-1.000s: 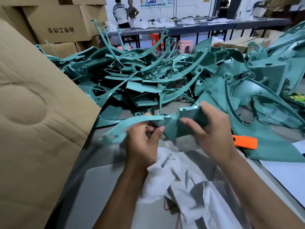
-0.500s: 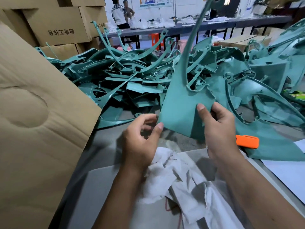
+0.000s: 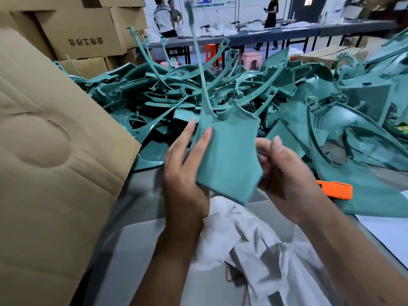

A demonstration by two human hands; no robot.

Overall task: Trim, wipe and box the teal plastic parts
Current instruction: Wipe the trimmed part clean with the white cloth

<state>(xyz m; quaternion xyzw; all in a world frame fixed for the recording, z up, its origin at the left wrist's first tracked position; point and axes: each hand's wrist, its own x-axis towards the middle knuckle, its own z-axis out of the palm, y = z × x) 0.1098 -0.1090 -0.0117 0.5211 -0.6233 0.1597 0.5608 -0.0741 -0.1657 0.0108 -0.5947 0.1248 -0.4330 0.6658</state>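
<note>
Since the earlier frames we have swung the teal part (image 3: pixel 227 155) up from lying flat between our hands to standing nearly upright, its long thin arm now reaching high above the pile (image 3: pixel 220 91) behind it. Our left hand (image 3: pixel 185 171), which half a second ago hovered just short of the plate with nothing in it, now lies along the part's left edge, fingers straight against the face and thumb behind, so we hold it flat rather than curled round it. Our right hand (image 3: pixel 284 173) has shifted from the lower edge to the right edge, where its curled fingers pinch the rim near the lower right corner.

We hold the part above the front of the grey table (image 3: pixel 132 239), just over the crumpled white cloth (image 3: pixel 254 244) that lies under and between our forearms. It touches neither the cloth nor the pile. The heap of teal parts spreads across the back of the table from left to right. An orange tool (image 3: pixel 335 190) lies on a large teal piece just beyond our right wrist. A big cardboard flap (image 3: pixel 55 162) stands at our left, with stacked cardboard boxes (image 3: pixel 81 34) behind it. A white sheet (image 3: pixel 388 235) lies at the right edge of the table. Further back, people stand near a long table (image 3: pixel 287 32)
</note>
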